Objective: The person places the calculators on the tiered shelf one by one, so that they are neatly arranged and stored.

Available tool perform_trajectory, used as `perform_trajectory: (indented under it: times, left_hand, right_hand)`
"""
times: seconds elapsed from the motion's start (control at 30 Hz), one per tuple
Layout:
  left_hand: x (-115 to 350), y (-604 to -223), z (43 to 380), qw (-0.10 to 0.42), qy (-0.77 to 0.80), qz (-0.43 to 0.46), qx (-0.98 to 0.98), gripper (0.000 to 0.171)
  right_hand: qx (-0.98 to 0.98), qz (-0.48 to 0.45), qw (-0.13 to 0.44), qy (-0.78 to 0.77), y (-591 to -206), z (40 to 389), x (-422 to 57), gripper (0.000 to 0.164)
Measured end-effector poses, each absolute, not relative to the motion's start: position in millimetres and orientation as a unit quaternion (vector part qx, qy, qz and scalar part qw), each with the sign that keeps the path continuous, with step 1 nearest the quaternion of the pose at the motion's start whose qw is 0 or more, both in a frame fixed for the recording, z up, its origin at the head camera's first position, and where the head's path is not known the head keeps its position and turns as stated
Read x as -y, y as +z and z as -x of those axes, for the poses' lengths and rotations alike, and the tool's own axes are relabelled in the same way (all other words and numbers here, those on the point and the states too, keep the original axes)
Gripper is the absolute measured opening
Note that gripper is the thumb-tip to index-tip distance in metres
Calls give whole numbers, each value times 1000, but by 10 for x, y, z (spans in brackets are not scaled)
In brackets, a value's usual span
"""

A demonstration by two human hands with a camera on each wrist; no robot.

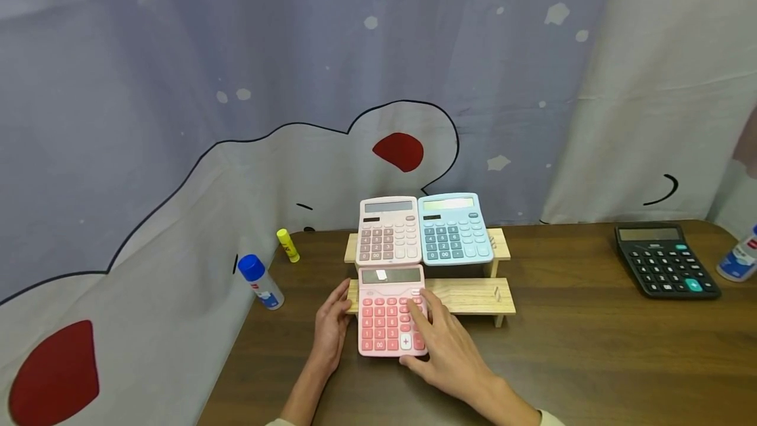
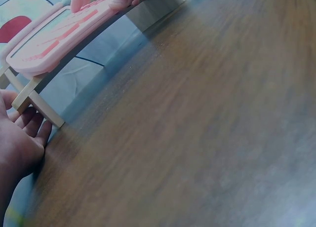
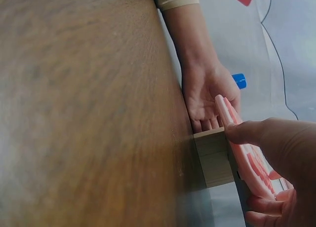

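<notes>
A pink calculator [image 1: 393, 311] lies tilted on the lower front shelf of a two-step wooden stand [image 1: 467, 296]. My right hand [image 1: 449, 347] grips it, thumb at its lower edge and fingers over its right side. In the right wrist view, that thumb presses the calculator's near edge while the other fingers bend by its far side. My left hand [image 1: 332, 327] holds the left end of the lower shelf, its fingers bent beside the leg in the left wrist view. On the upper shelf, a pale pink calculator [image 1: 388, 232] and a light blue calculator [image 1: 454, 229] lean side by side.
A black calculator [image 1: 667, 261] lies at the right of the wooden table [image 1: 568, 354], near a white bottle [image 1: 739, 260] at the edge of view. To the left stand a blue-capped glue bottle [image 1: 261, 283] and a yellow glue stick [image 1: 288, 246]. A printed curtain [image 1: 485, 71] hangs behind.
</notes>
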State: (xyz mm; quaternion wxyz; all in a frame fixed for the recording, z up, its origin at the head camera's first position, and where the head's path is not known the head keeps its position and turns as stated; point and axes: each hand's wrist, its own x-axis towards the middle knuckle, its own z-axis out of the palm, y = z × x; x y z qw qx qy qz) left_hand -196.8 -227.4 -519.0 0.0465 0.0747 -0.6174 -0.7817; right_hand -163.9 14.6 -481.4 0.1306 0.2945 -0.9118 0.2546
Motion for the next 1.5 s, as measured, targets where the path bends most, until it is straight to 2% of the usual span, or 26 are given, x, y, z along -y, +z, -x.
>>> perform_trajectory:
  times: [0.7, 0.83, 1.1, 1.5]
  left_hand:
    - [2254, -5186, 1974, 50, -777, -65, 624, 52]
    - [2259, -5191, 1977, 47, -780, -66, 620, 52]
    - [2261, -5190, 1971, 48, -782, -67, 618, 52]
    - [2259, -5170, 1965, 51, -780, -75, 619, 52]
  right_hand:
    - [914, -289, 139, 248, -4819, 1647, -160, 91]
    - [911, -292, 163, 243, -4822, 1648, -168, 90]
    - [894, -284, 247, 242, -4829, 1709, -231, 79]
    - [858, -260, 289, 335, -4983, 1882, -532, 62]
